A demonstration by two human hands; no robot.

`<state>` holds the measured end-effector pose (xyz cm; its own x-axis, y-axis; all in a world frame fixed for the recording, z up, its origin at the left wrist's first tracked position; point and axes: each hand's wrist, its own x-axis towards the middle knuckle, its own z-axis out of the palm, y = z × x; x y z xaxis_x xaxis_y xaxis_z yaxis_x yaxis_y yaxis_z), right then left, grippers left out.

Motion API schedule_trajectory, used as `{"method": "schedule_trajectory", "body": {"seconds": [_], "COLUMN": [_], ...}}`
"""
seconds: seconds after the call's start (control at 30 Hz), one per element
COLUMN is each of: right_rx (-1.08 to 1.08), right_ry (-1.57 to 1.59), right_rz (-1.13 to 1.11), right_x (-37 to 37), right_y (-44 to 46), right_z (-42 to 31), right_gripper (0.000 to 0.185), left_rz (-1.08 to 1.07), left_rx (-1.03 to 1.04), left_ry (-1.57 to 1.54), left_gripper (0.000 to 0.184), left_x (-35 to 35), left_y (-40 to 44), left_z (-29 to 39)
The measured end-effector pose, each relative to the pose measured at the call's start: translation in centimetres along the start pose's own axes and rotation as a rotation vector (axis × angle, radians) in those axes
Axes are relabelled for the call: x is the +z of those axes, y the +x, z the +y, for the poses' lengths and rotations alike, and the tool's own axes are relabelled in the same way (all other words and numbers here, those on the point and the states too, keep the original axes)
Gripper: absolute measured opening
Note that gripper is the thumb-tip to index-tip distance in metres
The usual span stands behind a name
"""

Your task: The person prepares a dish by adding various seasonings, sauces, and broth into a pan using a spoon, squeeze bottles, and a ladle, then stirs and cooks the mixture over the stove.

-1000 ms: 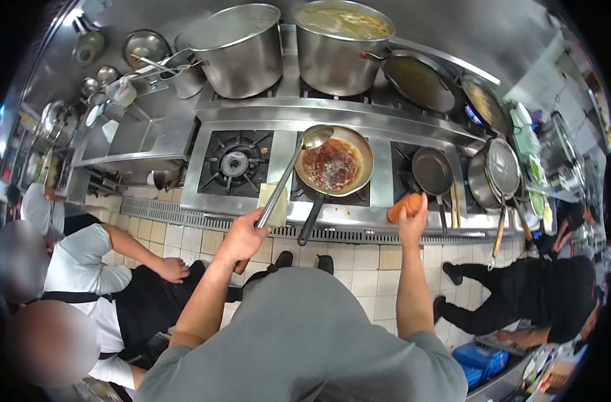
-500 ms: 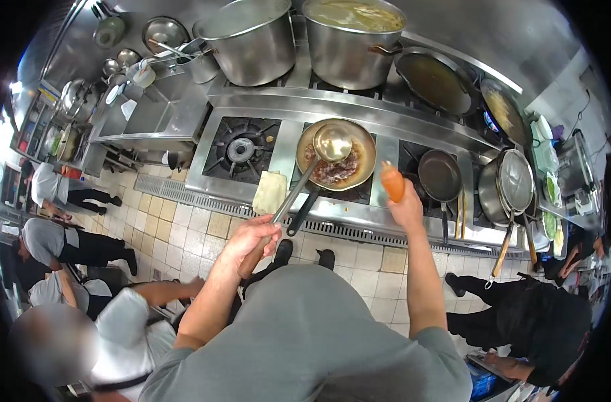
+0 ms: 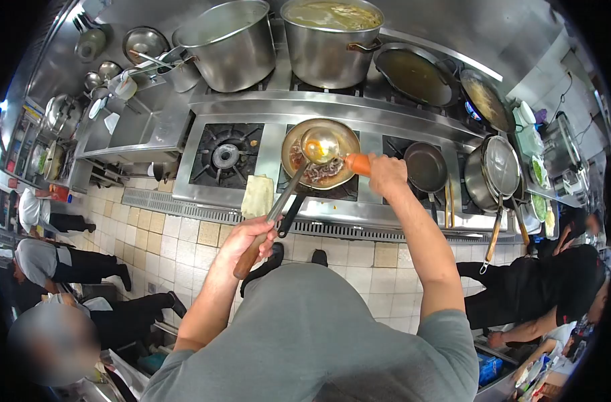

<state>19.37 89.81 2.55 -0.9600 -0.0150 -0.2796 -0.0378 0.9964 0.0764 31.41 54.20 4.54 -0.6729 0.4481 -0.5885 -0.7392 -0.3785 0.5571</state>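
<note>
My left hand [image 3: 252, 242] is closed round the wooden handle of a long metal ladle [image 3: 320, 145], whose bowl is over the frying pan [image 3: 350, 136]. Some orange-yellow content shows in the bowl. An orange squeeze bottle [image 3: 359, 164] lies tilted in my closed right hand [image 3: 387, 175], its tip pointing left at the ladle bowl. Dark reddish-brown food [image 3: 322, 173] sits in the pan, partly hidden by the ladle. The pan's black handle [image 3: 291, 215] points toward me. A folded pale cloth [image 3: 258, 195] lies on the stove's front edge, left of that handle.
Two large pots [image 3: 235, 57] [image 3: 332, 57] stand at the back. A small dark pan [image 3: 425, 167] and stacked pots with a strainer [image 3: 501, 166] are right. An unused burner [image 3: 225, 155] is left. Several people stand left; others, including one in black [image 3: 533, 285], are right.
The orange bottle has moved left from the stove's front edge and tipped toward the ladle. The ladle bowl has shifted from the pan's upper edge to over its middle, and orange-yellow content now shows inside.
</note>
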Motion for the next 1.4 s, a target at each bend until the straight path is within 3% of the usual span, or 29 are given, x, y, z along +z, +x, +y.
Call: {"method": "schedule_trajectory", "body": {"seconds": [0.9, 1.0, 1.17, 1.4], "right_rx": [0.148, 0.159, 0.168, 0.157], "right_ry": [0.118, 0.191, 0.588, 0.375], "right_rz": [0.022, 0.028, 0.139, 0.030], "right_x": [0.1, 0.4, 2.5, 2.6], "right_y": [0.0, -0.6, -1.9, -1.1], "right_z": [0.0, 0.5, 1.3, 0.4], "right_gripper": [0.039, 0.043, 0.054, 0.039], "left_rz": [-0.072, -0.092, -0.124, -0.106], "left_rx": [-0.059, -0.068, -0.073, -0.084], "left_ry": [0.003, -0.037, -0.130, -0.043], "left_gripper": [0.030, 0.035, 0.040, 0.035], "left_x": [-4.1, -4.7, -4.4, -3.2], "left_y": [2.2, 2.6, 2.6, 2.8], "left_z": [3.9, 3.6, 3.4, 2.2]}}
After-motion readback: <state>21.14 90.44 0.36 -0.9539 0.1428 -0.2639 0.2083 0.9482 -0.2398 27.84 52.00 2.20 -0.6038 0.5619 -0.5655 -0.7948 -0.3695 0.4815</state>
